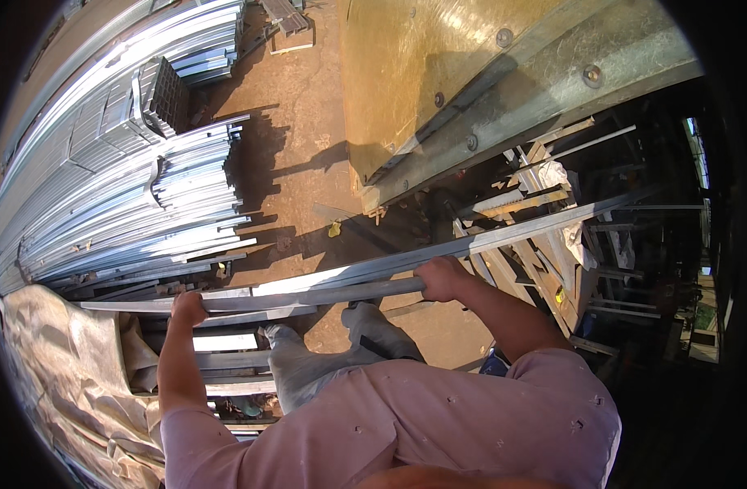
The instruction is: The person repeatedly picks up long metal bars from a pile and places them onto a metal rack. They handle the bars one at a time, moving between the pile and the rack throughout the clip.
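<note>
Long grey metal bars lie crosswise in front of my body. My left hand is closed around the near bar toward its left part. My right hand is closed at the right part of the near bar, with its fingers hidden behind the metal. A second long bar runs along the far side of the near one, touching or almost touching it, and stretches right into the shadow. Whether my right hand grips both bars cannot be made out.
Stacked shiny metal profiles and a strapped bundle of tubes fill the left. A brown tarpaulin covers something at near left. A large yellowish panel with a bolted metal beam stands at far right, above scrap pieces.
</note>
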### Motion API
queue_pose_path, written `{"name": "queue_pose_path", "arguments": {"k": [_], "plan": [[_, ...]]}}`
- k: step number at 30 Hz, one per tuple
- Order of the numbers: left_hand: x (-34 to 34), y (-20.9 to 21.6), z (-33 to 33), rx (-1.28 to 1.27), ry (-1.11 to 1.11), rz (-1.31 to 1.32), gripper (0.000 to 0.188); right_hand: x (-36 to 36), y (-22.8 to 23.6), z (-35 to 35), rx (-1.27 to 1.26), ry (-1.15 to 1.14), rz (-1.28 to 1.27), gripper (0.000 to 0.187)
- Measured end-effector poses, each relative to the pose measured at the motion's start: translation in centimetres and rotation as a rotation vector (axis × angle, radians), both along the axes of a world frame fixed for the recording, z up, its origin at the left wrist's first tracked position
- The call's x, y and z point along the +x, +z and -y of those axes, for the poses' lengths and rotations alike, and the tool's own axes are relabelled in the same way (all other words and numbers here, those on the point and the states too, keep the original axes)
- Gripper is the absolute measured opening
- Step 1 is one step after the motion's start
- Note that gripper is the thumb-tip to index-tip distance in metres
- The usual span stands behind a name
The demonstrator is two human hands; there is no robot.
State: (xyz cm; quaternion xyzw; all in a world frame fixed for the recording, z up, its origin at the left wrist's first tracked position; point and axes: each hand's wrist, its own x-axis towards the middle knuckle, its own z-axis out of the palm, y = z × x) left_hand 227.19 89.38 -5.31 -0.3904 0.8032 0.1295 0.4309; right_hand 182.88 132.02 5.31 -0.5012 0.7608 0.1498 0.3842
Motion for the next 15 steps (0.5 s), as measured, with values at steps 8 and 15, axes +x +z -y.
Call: {"name": "queue_pose_path", "arguments": {"k": [8, 15], "plan": [[-24.8, 12.5, -24.1, 0.173, -0.316, -0.282, 0.037, -21.6, 16.8, -25.8, 0.022, -0.23, -0.556, 0.021], [-29.2, 17.4, -27.7, 0.156, -0.338, -0.401, 0.034, -15.8, 16.3, -33.4, -0.744, -1.619, -0.013, 0.082]]}}
